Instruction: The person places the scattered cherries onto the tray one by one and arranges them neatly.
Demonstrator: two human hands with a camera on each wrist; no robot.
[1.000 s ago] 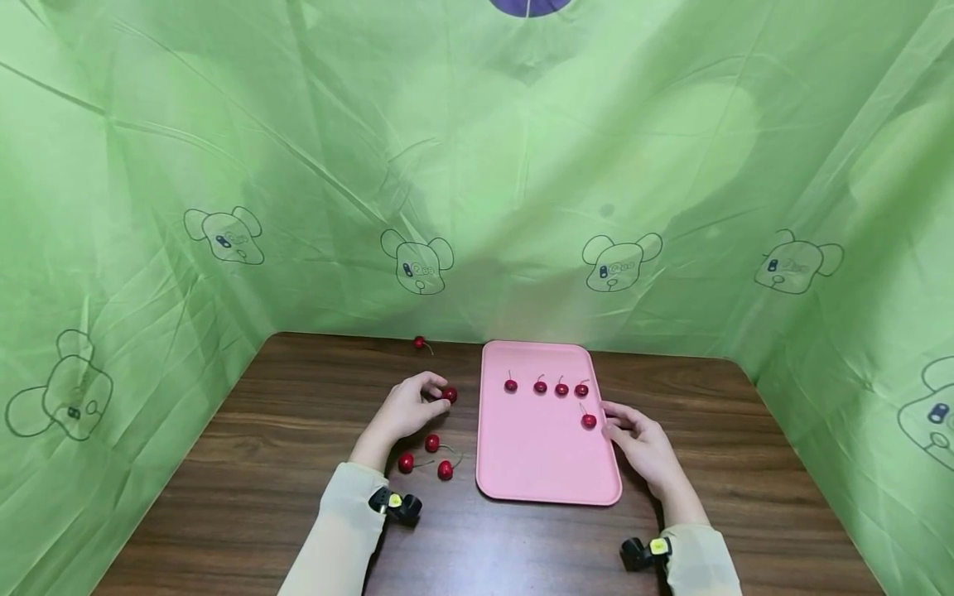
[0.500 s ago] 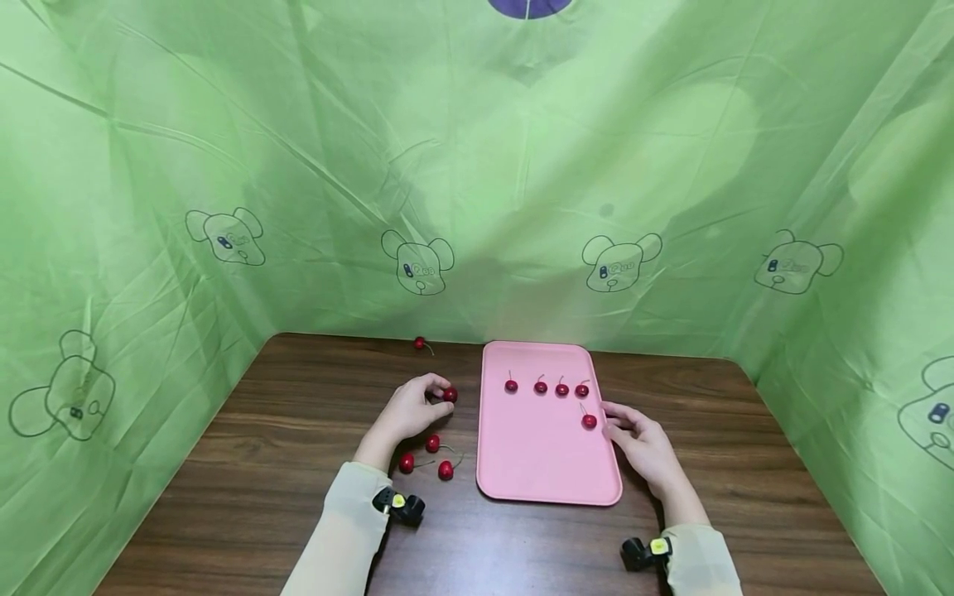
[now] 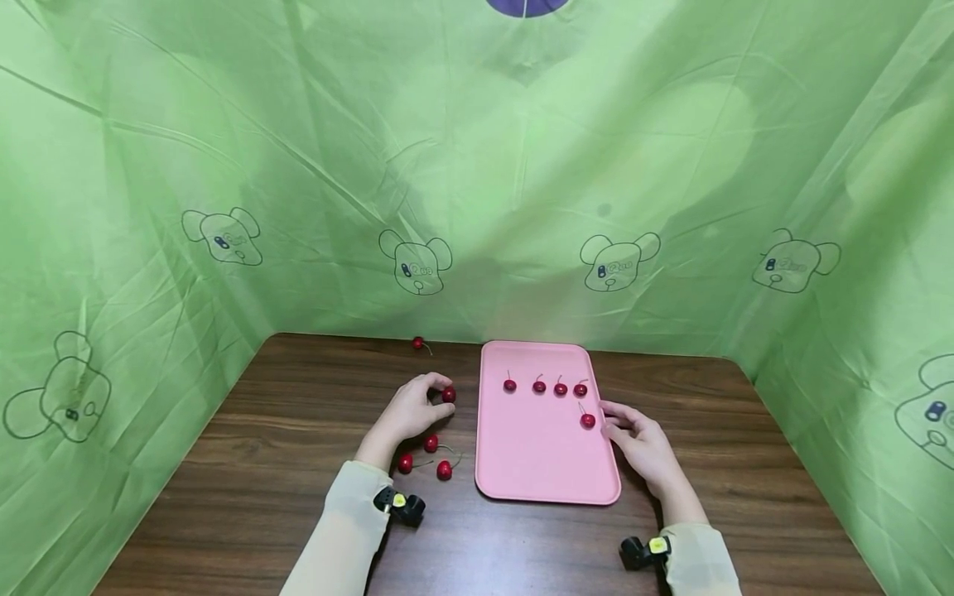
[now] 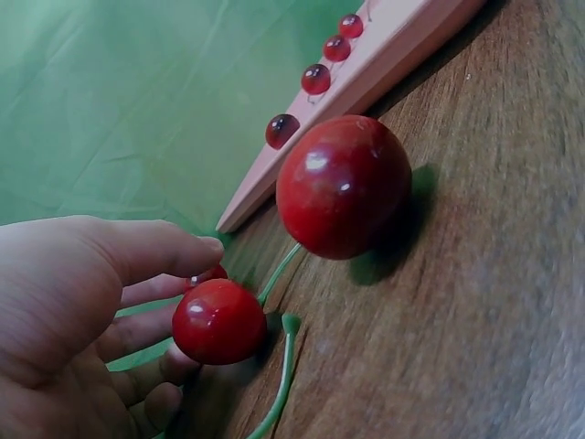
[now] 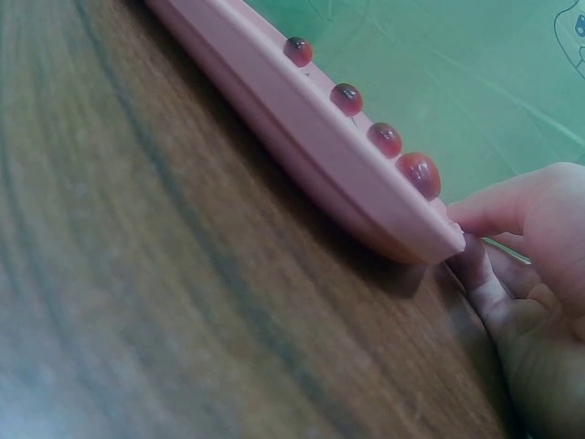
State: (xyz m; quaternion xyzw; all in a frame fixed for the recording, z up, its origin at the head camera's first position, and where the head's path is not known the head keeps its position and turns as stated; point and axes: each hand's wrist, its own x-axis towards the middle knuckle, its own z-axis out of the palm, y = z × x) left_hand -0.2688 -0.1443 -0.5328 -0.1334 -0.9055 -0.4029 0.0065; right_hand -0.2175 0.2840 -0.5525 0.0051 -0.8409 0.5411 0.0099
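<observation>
We see a green curtain [image 3: 477, 165] printed with bear outlines enclosing the workspace on three sides. Below it lies the brown wooden tabletop [image 3: 298, 497].

On the tabletop rests a pink tray [image 3: 544, 463], set lengthwise away from us. It carries a row of four cherries [image 3: 545, 386] near its far end, plus a fifth cherry [image 3: 587, 420] close to its right edge.

The right hand [image 3: 639, 443] rests on the tabletop against the tray's right edge. We see its fingers [image 5: 494, 206] loosely bent, with the tips touching the tray rim beside the fifth cherry; they hold nothing.

The left hand [image 3: 408, 410] lies on the tabletop left of the tray. We see its thumb and fingers curled round a held cherry [image 3: 448, 395], pinching it at the fingertips; this cherry sits low, just left of the tray.

Three loose cherries [image 3: 426, 457] with green stems lie on the tabletop just nearer to us than the left hand. One lone cherry [image 3: 419, 343] lies at the far tabletop edge, near the curtain.
</observation>
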